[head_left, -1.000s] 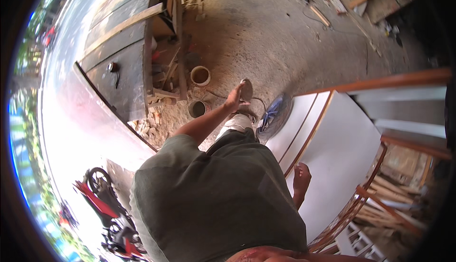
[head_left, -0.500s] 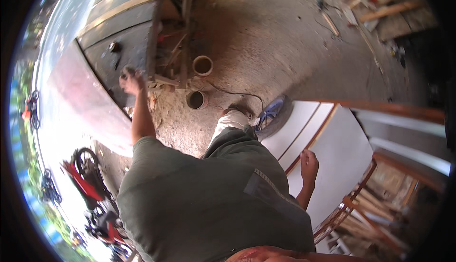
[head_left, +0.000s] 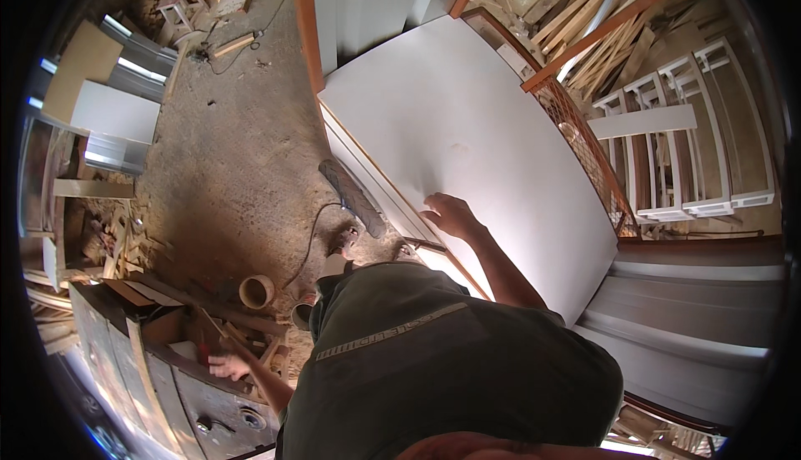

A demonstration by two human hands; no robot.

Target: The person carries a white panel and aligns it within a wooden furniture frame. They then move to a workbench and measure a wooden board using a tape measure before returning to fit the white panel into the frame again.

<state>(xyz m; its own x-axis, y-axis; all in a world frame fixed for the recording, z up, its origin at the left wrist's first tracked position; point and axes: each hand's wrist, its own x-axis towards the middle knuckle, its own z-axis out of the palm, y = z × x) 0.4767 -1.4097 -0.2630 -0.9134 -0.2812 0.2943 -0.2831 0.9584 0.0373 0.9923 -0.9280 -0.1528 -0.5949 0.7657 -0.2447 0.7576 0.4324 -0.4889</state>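
Note:
My left hand [head_left: 230, 366] is over the edge of the wooden workbench [head_left: 113, 368], its fingers apart with nothing visible in them. Close to its fingertips is a small red item [head_left: 203, 351], too small to name. On the bench top behind this hand lie a ring-shaped roll [head_left: 252, 417] and a small dark round item [head_left: 204, 425]. My right hand [head_left: 453, 214] is held over the near edge of a large white panel [head_left: 501, 118], fingers loosely bent and apart, gripping nothing. Whether its fingertips touch the panel, I cannot tell.
A bucket [head_left: 256, 291] stands on the dusty floor beside the bench. A wheel [head_left: 355, 199] leans by the panel, with a cable [head_left: 309, 247] near it. White slatted frames [head_left: 684, 139] and loose timber [head_left: 584, 30] lie beyond the panel.
My view has swung round to the right, bringing the white panel to the centre. My left hand has come off the bench top to its edge; the right hand is now over the panel's edge.

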